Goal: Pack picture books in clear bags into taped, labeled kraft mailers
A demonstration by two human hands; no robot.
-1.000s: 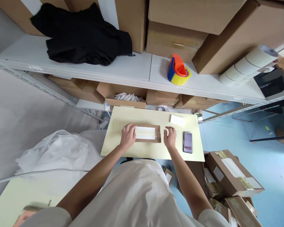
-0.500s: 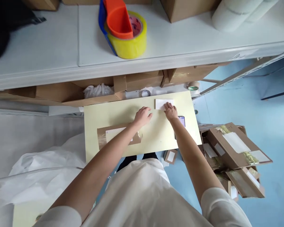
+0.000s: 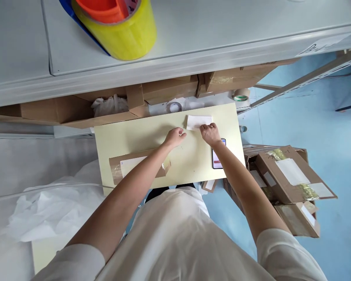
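Observation:
A small white paper slip [image 3: 197, 121] lies near the far edge of the pale yellow table [image 3: 140, 136]. My right hand [image 3: 210, 134] has its fingers bent and pinched at the slip's near right corner. My left hand [image 3: 174, 137] hovers left of the slip, apart from it, with loosely curled fingers and a gap to the thumb; nothing shows in it. Below my left hand, a taped cardboard box [image 3: 115, 171] with a white label is partly covered by my forearm. A phone [image 3: 218, 160] with a lit screen lies beside my right wrist.
A grey shelf [image 3: 193, 39] crosses above the table, bearing a yellow tape roll [image 3: 134, 35] in a dispenser. Open cartons [image 3: 55, 111] and a grey tape roll [image 3: 175, 106] sit behind the table. Labelled boxes [image 3: 292, 171] are piled at right; white sheeting [image 3: 52, 210] lies at left.
My right fingers have gone from lying flatter on the slip to bending and pinching at its corner. My left fingers have curled in more. The camera view has shifted, with the shelf looking closer.

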